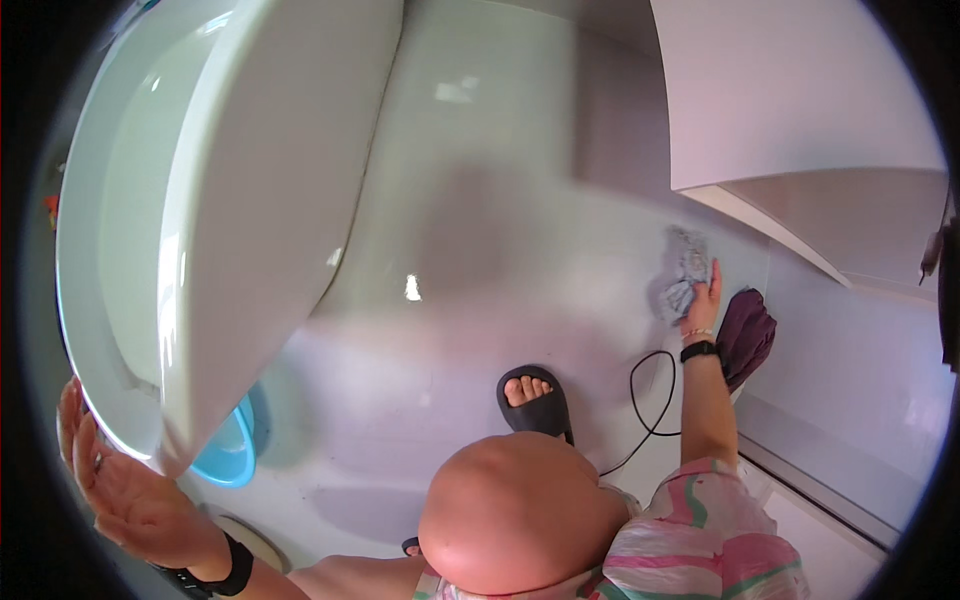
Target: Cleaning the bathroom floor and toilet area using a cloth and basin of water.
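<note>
My right hand (703,304) is low at the right, gripping a crumpled grey cloth (684,281) against the pale glossy floor (480,315). Part of the cloth spreads beyond the fingers. Close beside that wrist is a bunched dark purple fabric item (748,334). At the lower left, my left hand (139,487) is turned palm up with fingers apart and nothing in it. It is right by the near end of a white bathtub (176,247); whether the fingers touch the rim cannot be told. Both wrists wear black bands.
A light blue plastic basin (232,454) stands partly under the tub's near end. A black cable (652,431) loops over the floor near my right arm. Above, a white cabinet (802,90) overhangs at the right. My foot in a black slide sandal (536,405) is mid-floor.
</note>
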### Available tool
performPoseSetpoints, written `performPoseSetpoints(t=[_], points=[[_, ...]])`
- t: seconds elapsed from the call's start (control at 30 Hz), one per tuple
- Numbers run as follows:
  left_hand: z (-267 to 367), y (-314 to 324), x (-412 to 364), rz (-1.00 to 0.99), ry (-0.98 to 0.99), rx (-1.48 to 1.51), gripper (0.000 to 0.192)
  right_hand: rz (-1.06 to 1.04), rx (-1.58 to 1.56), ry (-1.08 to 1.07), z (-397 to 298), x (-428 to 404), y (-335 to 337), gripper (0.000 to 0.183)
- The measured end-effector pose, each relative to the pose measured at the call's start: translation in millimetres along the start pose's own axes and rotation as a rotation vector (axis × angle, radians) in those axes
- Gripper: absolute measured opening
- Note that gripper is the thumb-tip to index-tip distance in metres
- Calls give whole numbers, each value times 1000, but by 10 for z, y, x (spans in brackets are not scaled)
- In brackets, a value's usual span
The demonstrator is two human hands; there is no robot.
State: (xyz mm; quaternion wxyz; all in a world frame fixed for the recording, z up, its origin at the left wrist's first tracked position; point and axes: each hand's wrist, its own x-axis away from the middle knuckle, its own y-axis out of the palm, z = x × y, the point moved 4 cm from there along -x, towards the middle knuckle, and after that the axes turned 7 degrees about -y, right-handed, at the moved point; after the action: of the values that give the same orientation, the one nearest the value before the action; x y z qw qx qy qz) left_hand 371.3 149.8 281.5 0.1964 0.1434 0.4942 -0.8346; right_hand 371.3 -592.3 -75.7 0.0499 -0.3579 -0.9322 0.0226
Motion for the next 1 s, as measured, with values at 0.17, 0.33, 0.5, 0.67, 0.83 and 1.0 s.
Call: performPoseSetpoints(t=[0.17, 0.33, 0.5, 0.67, 0.83, 1.0], points=[[-194, -216, 544, 78, -21, 89, 61, 129, 542, -91, 647, -1069, -1054, 62], [-17, -418, 931, 39, -74, -25, 39, -474, 804, -396, 699, 121, 876, 70], [-768, -599, 1638, 62, -559, 193, 22, -1114, 855, -695, 342, 1676, 2659, 71], [-1372, -898, 2254, 96, -713, 187, 17, -1579, 970, -838, 223, 3147, 3758, 77], [-1452, -1315, 2599, 95, -757, 119, 14, -1986, 949, -982, 215, 4551, 4089, 78], [-1341, -1327, 2433, 47, -590, 124, 15, -2121, 576, -876, 367, 5241, 4220, 60]])
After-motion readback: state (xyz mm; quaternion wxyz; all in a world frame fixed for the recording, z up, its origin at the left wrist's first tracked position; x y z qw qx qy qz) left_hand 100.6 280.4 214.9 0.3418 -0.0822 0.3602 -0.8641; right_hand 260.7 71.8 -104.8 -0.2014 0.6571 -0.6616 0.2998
